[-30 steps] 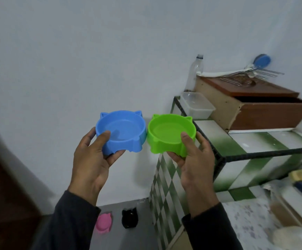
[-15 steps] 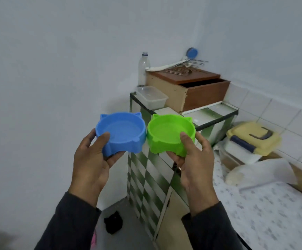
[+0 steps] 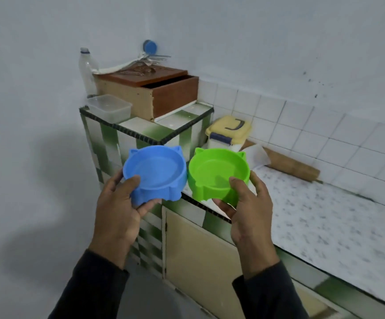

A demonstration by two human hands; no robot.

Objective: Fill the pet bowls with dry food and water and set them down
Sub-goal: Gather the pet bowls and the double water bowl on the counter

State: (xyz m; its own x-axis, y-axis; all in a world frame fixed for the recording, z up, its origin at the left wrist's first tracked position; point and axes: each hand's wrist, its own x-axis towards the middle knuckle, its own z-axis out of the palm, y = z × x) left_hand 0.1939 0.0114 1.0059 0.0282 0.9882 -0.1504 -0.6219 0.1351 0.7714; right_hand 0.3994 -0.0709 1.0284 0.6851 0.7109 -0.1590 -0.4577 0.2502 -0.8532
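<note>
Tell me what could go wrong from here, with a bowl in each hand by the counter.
1. Each bowl is pinched by thumb and fingers only: the left hand on the blue bowl, the right hand on the green bowl. A bump could drop one.
2. Both hands are occupied, so opening the yellow-lidded container means first setting a bowl on the counter.

Two bare hands, left hand [image 3: 118, 211] and right hand [image 3: 250, 211], no rings, watch or gloves visible. Long dark charcoal sleeves, left sleeve [image 3: 90, 291] and right sleeve [image 3: 269, 293], plain fabric, no markings, ending at the wrists with soft, slightly loose cuffs.
</note>
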